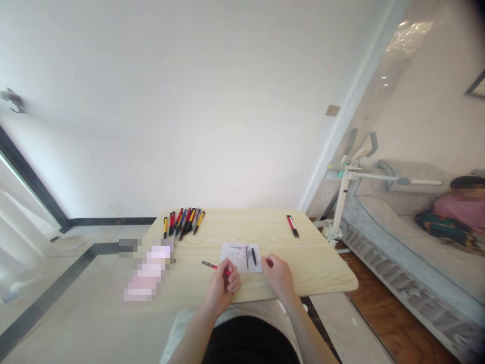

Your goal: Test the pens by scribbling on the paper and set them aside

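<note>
My left hand point(224, 285) is closed around a red pen barrel point(210, 265), whose far end sticks out to the left. Just right of it lies a white sheet of paper point(232, 251) with dark marks. A thin dark pen refill point(247, 257) and a short black pen part point(253, 256) rest side by side on the sheet. At the paper's right edge, my right hand point(278, 275) has its fingers curled together; whatever they may hold is hidden.
Several pens point(184, 221) in red, yellow, grey and black lie at the table's back left. Two pens point(292, 226) lie at the back right of the wooden table point(322, 268). Exercise equipment point(343, 197) and a sofa point(409, 227) with a person stand to the right.
</note>
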`<act>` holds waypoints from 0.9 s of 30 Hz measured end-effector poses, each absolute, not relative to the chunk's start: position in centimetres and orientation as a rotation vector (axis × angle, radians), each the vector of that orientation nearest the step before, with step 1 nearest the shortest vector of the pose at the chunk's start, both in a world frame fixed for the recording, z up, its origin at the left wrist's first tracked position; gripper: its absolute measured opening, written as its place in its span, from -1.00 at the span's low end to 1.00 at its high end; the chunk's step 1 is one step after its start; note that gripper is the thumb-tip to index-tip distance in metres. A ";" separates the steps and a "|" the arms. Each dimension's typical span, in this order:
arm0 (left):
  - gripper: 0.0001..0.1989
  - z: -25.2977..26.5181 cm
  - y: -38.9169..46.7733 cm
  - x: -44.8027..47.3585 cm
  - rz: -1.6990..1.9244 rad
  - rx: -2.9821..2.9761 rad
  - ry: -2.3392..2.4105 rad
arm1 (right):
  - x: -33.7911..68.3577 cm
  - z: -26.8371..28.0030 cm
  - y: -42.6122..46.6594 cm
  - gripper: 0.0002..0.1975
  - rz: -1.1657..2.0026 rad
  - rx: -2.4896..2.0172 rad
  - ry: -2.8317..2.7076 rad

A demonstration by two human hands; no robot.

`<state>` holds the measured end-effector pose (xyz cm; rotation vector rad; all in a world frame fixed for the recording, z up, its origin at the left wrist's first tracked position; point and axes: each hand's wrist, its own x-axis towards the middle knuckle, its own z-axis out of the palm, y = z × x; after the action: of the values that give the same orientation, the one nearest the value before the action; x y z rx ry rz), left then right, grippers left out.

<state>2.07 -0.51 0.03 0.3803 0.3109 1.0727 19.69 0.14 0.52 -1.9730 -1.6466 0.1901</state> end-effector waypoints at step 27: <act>-0.74 -0.2 0.6 2.2 0.979 0.342 0.401 | 19.2 0.8 0.3 -0.70 0.332 -1.597 -1.570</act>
<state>2.17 0.60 -0.22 0.3415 0.4012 0.9789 19.17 0.31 0.80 -1.5966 -1.5705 0.3322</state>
